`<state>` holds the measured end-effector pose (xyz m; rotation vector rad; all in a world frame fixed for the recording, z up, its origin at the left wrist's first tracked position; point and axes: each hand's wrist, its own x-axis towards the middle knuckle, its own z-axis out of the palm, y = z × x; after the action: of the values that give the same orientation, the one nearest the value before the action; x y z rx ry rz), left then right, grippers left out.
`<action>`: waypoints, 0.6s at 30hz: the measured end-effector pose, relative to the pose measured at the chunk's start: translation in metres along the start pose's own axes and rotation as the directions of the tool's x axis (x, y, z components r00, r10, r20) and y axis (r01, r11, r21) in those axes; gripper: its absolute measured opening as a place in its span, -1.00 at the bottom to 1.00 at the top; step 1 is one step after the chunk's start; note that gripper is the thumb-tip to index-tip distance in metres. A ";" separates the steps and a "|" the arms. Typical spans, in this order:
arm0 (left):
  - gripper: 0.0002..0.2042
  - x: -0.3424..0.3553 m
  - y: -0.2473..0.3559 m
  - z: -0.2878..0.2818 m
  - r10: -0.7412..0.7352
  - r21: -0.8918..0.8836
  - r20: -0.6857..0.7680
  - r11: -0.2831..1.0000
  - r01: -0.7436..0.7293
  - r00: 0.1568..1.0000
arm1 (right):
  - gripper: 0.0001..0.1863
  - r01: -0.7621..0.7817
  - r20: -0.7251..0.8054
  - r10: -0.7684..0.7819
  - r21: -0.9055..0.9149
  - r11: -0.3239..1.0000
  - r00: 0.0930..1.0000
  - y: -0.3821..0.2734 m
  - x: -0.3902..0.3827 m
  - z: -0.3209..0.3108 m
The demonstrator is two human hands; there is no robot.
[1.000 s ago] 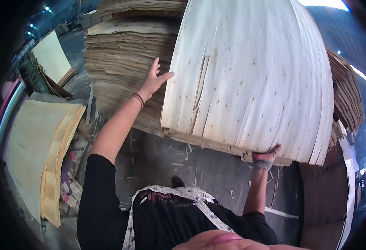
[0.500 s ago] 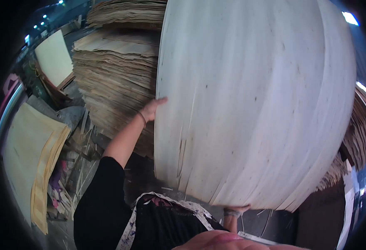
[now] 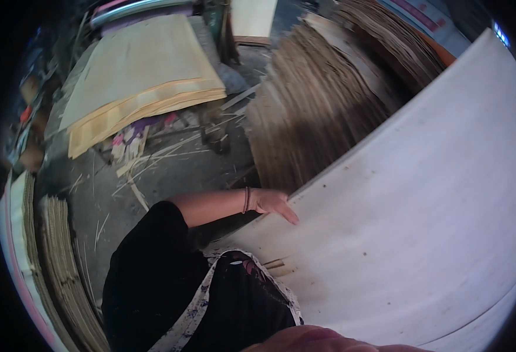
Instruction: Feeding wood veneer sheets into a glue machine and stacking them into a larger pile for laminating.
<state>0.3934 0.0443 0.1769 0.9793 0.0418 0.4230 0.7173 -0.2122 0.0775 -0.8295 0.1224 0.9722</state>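
Observation:
A large, pale wood veneer sheet (image 3: 410, 199) fills the right half of the view, tilted, with its long edge running diagonally from the lower middle to the upper right. My left hand (image 3: 272, 203) grips that edge, its fingers lying on the near face and the rest of the grip hidden behind. Small dark knots and a short split mark the sheet close to my apron. My right hand is out of sight.
Beyond the sheet's edge stands a tall stack of brown veneer (image 3: 311, 100). At the upper left, yellowish veneer sheets (image 3: 140, 58) lie on a low table, with scraps underneath. Wood strips litter the floor (image 3: 170, 167). More veneer stacks (image 3: 64, 252) stand at the lower left.
My view has turned left, bringing the low table toward the upper middle. The sheet now slants to the right, still in my left hand. My right hand has gone from view.

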 end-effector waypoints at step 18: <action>-0.64 -0.076 -0.007 0.031 0.474 0.423 -0.257 0.839 -0.343 0.842 | -0.26 -0.483 0.075 0.531 -0.324 0.813 0.844 0.090 0.135 0.077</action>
<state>0.3332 -0.0111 0.1770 1.2717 0.2437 1.0253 0.7065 -0.0424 0.0198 -1.0107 0.0598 1.5948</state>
